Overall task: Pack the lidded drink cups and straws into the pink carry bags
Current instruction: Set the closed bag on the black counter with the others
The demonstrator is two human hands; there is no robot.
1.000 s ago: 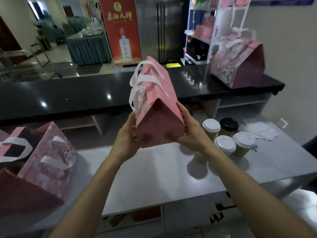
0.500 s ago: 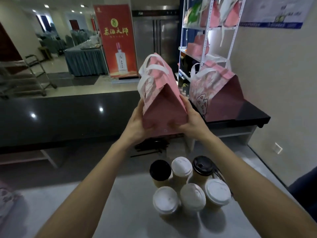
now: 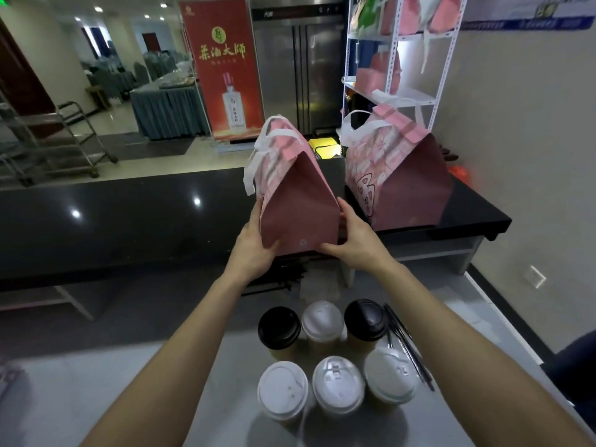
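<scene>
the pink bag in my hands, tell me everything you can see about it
The pink carry bag looks like paper: plain dusty-pink end panel facing the camera, patterned side, white ribbon handles drooping from its closed, peaked top. It is upright, at the black counter's near edge. The left hand and right hand grip its bottom corners.

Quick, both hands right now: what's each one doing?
Left hand: holding the pink carry bag at its lower left side.
Right hand: holding the same bag at its lower right side.
</scene>
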